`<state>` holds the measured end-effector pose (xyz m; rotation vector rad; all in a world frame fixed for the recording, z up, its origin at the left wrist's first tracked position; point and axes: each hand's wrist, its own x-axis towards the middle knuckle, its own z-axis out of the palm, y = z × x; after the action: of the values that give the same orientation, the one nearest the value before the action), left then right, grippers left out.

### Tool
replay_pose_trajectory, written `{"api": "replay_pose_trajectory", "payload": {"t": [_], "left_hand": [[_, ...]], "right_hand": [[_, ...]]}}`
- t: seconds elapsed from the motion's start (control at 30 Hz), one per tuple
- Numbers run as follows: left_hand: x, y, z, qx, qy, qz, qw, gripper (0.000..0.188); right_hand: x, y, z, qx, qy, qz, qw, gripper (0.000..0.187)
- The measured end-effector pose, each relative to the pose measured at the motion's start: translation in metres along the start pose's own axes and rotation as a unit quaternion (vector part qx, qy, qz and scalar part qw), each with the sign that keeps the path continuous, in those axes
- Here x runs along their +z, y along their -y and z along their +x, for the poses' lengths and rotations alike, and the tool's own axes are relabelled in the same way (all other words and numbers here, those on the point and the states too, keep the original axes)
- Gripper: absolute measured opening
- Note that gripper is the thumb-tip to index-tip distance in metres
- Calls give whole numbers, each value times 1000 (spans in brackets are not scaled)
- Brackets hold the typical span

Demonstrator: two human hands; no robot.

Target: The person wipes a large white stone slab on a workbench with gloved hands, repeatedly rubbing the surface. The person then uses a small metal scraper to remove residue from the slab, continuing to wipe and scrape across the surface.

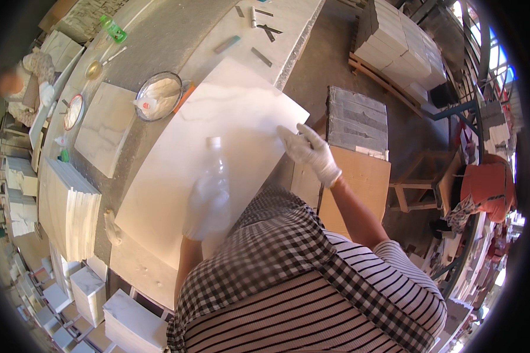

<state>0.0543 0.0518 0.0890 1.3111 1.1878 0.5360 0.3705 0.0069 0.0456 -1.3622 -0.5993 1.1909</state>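
Note:
A large pale marble slab (159, 176) with faint grey veins lies in front of me on the work table. My left hand (201, 209), in a white glove and blurred, grips a clear plastic bottle (216, 167) with a white cap above the slab. My right hand (312, 154), also gloved, is at the slab's right edge with fingers apart and nothing in it. Whether its fingertips touch the slab I cannot tell. Beyond the slab's left edge sits a bowl of whitish paste (162, 94), with an orange-handled tool (186, 93) next to it.
A smaller marble tile (105, 130) and a tile stack (70, 206) stand to the left. Flat tools (261, 56) and a green bottle (113, 29) lie farther off. A grey block (357, 120) on a carton (359, 182) stands at right. Another person (26, 88) works across the table.

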Motion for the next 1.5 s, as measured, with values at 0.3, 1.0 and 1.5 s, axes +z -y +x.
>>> {"api": "replay_pose_trajectory", "payload": {"t": [0.3, 1.0, 1.5], "left_hand": [[46, -43, 66, -201, 172, -47, 963, 35], [18, 7, 58, -105, 58, -168, 978, 55], [-16, 20, -10, -79, 41, -297, 951, 70]], "right_hand": [[24, -45, -16, -225, -89, -583, 776, 46], [50, 0, 89, -134, -2, -686, 715, 37], [148, -62, 76, -305, 32, -643, 702, 34]]}}
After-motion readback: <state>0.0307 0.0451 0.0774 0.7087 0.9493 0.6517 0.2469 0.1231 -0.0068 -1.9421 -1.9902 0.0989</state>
